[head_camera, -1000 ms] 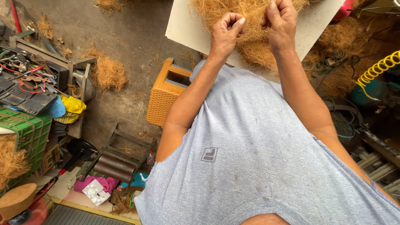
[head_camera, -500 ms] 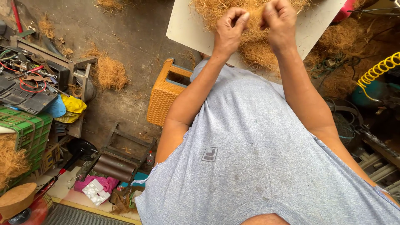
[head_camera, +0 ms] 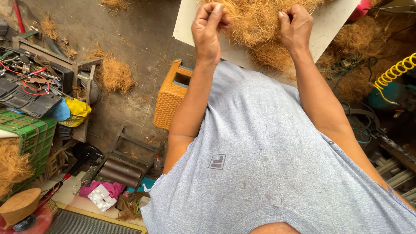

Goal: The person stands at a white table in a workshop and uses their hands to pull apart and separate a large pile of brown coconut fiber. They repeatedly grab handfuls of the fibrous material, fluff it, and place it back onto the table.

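A heap of golden-brown coir fibre [head_camera: 260, 26] lies on a white board [head_camera: 333, 21] at the top of the view, beyond my grey shirt. My left hand [head_camera: 208, 30] pinches a tuft at the heap's left edge, its fingers closed on the strands. Over the heap's right part, my right hand [head_camera: 296, 26] is curled into the fibre and grips it. The two hands are about a hand's width apart.
An orange woven basket [head_camera: 170, 97] stands on the floor under the board. Loose fibre clumps [head_camera: 115, 73] lie on the concrete. At left are a tool-strewn bench [head_camera: 26, 86], a green crate [head_camera: 26, 134] and a roller frame [head_camera: 123, 167]. A yellow coiled hose [head_camera: 396, 71] is at right.
My left hand has drawn leftward away from my right hand, pulling strands of fibre with it. The right hand has stayed almost still on the heap.
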